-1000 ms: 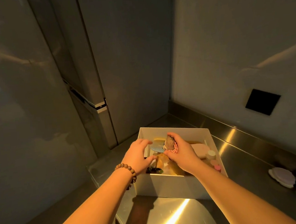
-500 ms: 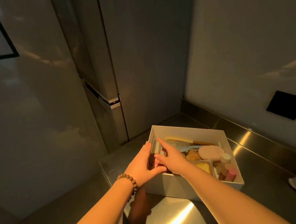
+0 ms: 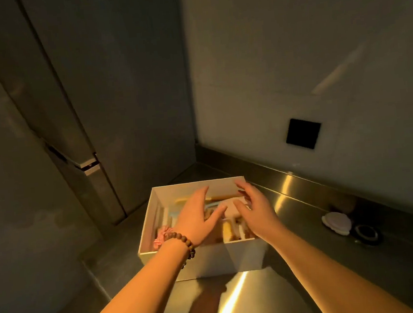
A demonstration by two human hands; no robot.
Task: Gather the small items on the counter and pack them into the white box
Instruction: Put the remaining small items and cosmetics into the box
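Both hands empty and spread over the box (image 3: pixel 198 260) at lower centre, left (image 3: pixel 193 217), right (image 3: pixel 254 209); packing seems nearly done; next, I'd say, the pad (image 3: pixel 336 223) at right.

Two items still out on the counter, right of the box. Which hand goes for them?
Right hand: open, empty, and on the same side of the white box as the pale round item and black ring.

I see both hands, left hand (image 3: pixel 193 214) and right hand (image 3: pixel 254 208), spread over the white box (image 3: pixel 205 260), blocking its opening; steel counter (image 3: pixel 295 223) to its right lies bare.
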